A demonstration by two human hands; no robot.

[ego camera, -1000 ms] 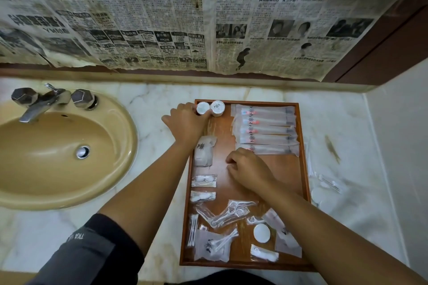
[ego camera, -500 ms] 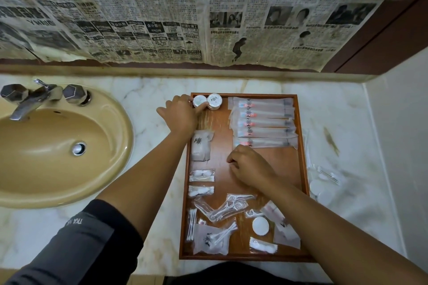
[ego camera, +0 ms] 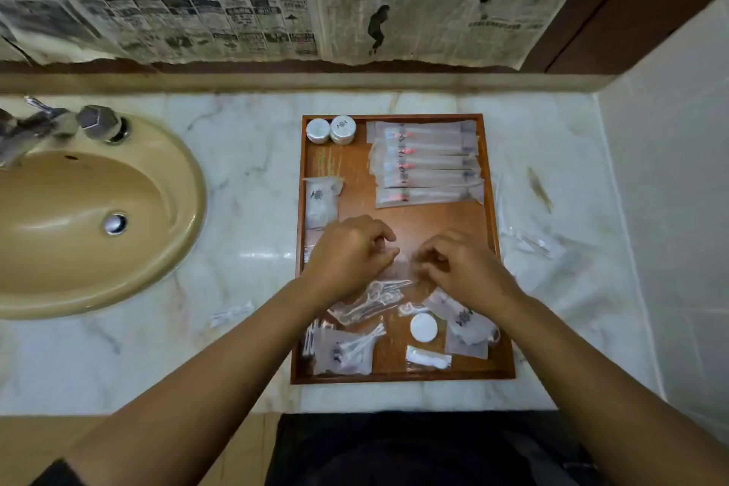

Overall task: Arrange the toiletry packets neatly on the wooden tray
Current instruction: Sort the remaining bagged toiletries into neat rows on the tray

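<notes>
The wooden tray (ego camera: 402, 378) lies on the marble counter. Two white round caps (ego camera: 330, 129) stand in its far left corner, and a row of toothbrush packets (ego camera: 426, 166) fills the far right. A small packet (ego camera: 321, 201) lies along the left side. My left hand (ego camera: 351, 256) and my right hand (ego camera: 461, 268) meet over the tray's middle, fingertips pinched on a blurred clear packet (ego camera: 405, 267) between them. Nearer me lie comb packets (ego camera: 371, 300), a white disc (ego camera: 423, 327), a cotton swab packet (ego camera: 347, 347) and other loose packets (ego camera: 469, 324).
Clear packets (ego camera: 532, 245) lie on the counter right of the tray, and one packet (ego camera: 230, 314) lies to its left. A tan sink (ego camera: 98, 209) with a metal tap (ego camera: 39, 126) sits at the left. A wall closes the right side.
My left hand has left the white caps and come back to the tray's middle. My right hand has shifted a little nearer, so both hands now meet on a clear packet.
</notes>
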